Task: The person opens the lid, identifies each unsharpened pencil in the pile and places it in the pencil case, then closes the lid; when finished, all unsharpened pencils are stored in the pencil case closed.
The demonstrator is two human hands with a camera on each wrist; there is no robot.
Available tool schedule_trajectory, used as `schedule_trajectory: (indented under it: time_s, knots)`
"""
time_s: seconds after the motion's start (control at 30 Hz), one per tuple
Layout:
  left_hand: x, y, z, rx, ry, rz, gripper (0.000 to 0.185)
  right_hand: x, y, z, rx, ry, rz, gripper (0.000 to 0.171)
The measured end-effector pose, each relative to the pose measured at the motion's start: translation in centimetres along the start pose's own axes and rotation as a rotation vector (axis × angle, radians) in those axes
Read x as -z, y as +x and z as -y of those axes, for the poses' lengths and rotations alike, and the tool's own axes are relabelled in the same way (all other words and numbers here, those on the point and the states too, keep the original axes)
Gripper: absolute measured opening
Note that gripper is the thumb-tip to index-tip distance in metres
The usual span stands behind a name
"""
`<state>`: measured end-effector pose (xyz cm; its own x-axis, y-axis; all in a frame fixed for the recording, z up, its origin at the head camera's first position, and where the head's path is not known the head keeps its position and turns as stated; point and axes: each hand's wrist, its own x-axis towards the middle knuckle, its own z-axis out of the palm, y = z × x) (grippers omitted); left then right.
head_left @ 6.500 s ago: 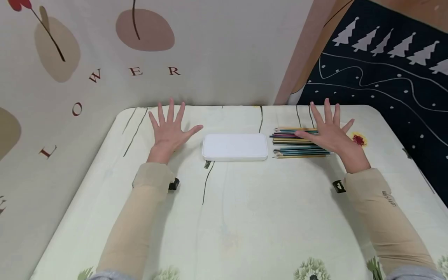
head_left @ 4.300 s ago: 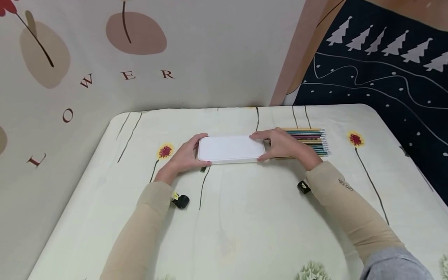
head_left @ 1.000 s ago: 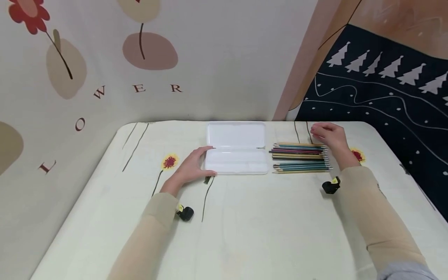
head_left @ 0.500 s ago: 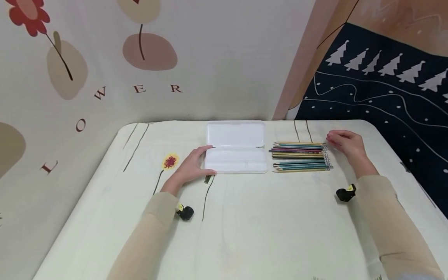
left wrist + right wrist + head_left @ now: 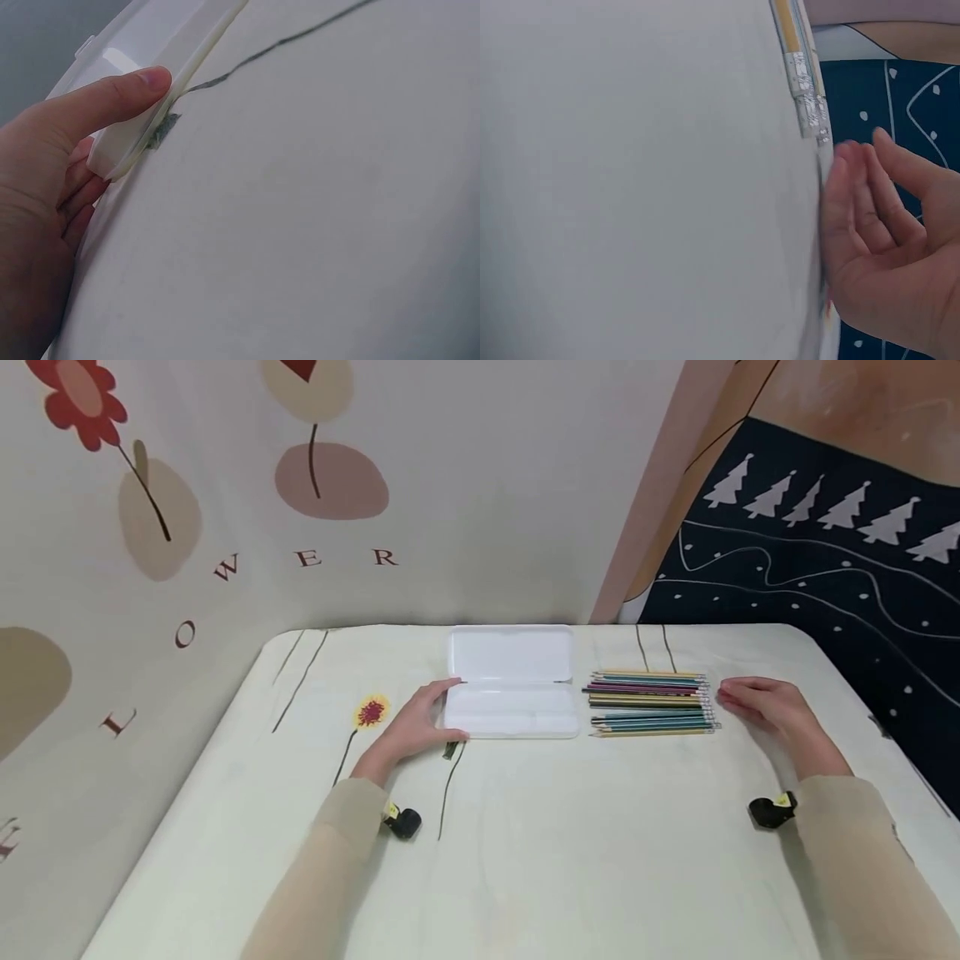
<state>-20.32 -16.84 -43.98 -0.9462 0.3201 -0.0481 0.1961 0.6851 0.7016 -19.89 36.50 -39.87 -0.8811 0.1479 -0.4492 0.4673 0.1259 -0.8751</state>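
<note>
White plastic pencil case (image 5: 512,693): open, lid flat. Colored pencils (image 5: 651,703): neat row, just right of case.

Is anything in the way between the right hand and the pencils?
No. The right hand rests just beside the eraser ends of the pencils, with only bare tablecloth between them. The open white case lies on the pencils' far side.

Wall hanging (image 5: 225,527): letters "L O W E R".
</note>
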Motion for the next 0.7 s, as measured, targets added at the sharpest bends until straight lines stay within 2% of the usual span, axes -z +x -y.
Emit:
schedule_trajectory:
  time_s: [0.1, 0.17, 0.3, 0.37, 0.53, 0.7]
  knots:
    - [-0.1, 0.0, -0.1, 0.005, 0.002, 0.000, 0.094, 0.2, -0.2, -0.2, 0.035, -0.098, 0.033, 0.014]
    - [-0.1, -0.1, -0.2, 0.007, 0.001, 0.002, 0.095, 0.1, -0.2, -0.4, 0.061, -0.224, 0.017, 0.006]
    - [-0.1, -0.1, -0.3, 0.013, 0.001, 0.010, 0.095, -0.4, -0.1, -0.7, 0.067, -0.447, -0.046, 0.052]
    - [0.0, -0.1, -0.3, 0.014, 0.005, 0.016, 0.095, -0.7, -0.1, -0.7, 0.074, -0.518, -0.058, 0.063]
    - [0.0, -0.1, -0.4, 0.009, 0.000, 0.011, 0.095, -1.2, -0.3, -0.4, 0.141, -0.620, -0.049, 0.056]
    - [0.0, 0.0, -0.4, 0.014, -0.003, 0.013, 0.095, -1.5, -0.3, 0.0, 0.148, -0.681, -0.050, 0.048]
